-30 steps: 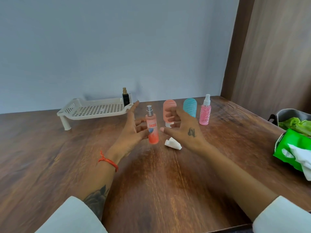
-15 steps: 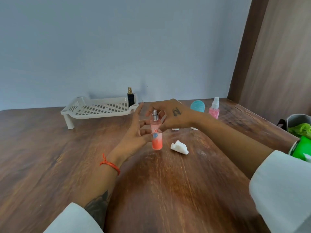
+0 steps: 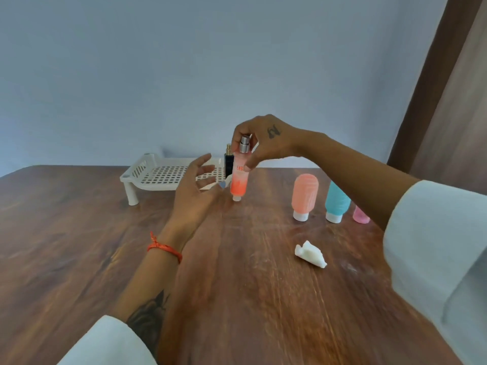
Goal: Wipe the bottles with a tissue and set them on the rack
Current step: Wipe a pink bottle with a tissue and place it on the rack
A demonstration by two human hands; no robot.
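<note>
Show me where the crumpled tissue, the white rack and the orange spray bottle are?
crumpled tissue (image 3: 310, 253): head view, middle of the wad.
white rack (image 3: 163, 173): head view, bare slotted floor.
orange spray bottle (image 3: 239, 181): head view, lower body.

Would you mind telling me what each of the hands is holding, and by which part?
The right hand pinches the orange spray bottle near its silver top. The left hand is open, holding nothing.
</note>
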